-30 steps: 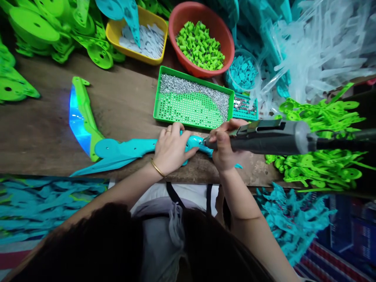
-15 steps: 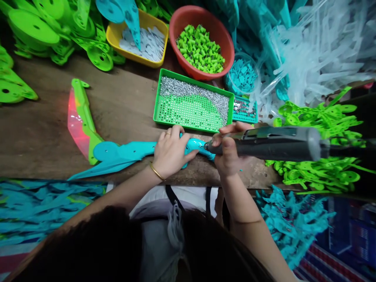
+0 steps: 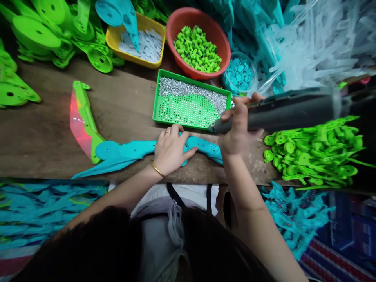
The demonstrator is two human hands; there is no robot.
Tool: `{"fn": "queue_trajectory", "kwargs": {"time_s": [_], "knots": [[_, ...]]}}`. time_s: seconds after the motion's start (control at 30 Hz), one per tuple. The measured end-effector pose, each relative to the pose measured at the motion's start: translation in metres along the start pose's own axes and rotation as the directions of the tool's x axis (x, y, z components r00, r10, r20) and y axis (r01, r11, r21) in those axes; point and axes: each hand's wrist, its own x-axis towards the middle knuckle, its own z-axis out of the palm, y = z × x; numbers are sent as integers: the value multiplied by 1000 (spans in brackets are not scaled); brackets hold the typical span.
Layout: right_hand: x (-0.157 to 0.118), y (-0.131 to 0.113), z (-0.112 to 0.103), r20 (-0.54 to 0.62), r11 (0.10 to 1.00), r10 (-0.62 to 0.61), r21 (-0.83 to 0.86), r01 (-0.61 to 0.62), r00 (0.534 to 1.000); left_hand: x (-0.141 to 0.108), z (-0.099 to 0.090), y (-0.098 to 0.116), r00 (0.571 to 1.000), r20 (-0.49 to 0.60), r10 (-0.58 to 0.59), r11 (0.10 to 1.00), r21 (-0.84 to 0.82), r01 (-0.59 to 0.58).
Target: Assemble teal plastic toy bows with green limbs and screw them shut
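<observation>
A long blue plastic toy (image 3: 132,149) lies across the bench, with a green and translucent pink blade-like piece (image 3: 85,125) at its left end. My left hand (image 3: 170,150) wraps over the middle of the toy, fingers on its far side and thumb to the right, holding it against the bench. In my right hand (image 3: 237,133) is a dark electric screwdriver (image 3: 290,111), its tip by the near right corner of a green perforated tray (image 3: 182,124). Silvery screws (image 3: 194,90) fill the tray's far and right sides. Whether a screw sits on the tip, I cannot tell.
Behind the tray stand a yellow tub (image 3: 160,29) of grey pieces, a red bowl (image 3: 221,39) of green parts and a clear tub (image 3: 255,78) of blue bits. Green parts (image 3: 314,152) are heaped at right, more green parts (image 3: 35,31) at far left.
My right hand has lifted the screwdriver off the toy's right part and moved it away from me to the tray's corner. My left hand stays on the toy.
</observation>
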Motion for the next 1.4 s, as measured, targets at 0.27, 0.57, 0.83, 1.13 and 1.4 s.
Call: {"fn": "queue_trajectory", "kwargs": {"time_s": [0.27, 0.57, 0.83, 1.13, 1.4], "knots": [[2, 58, 9, 11, 981, 191, -45, -190, 982, 0, 1, 0, 1000, -8, 11, 999, 38, -10], [10, 31, 14, -30, 997, 24, 76, -22, 999, 1, 0, 0, 1000, 6, 4, 999, 38, -4], [-11, -24, -20, 88, 997, 33, 67, -39, 996, 0, -2, 1, 1000, 26, -9, 1000, 13, 9], [-32, -21, -29, 149, 998, 65, -3, -65, 987, 1, -2, 2, 999, 29, -12, 1000, 4, 12], [-40, -9, -26, 214, 993, 16, 114, -41, 977, 0, -2, 0, 999, 36, -7, 1000, 4, 7]]}}
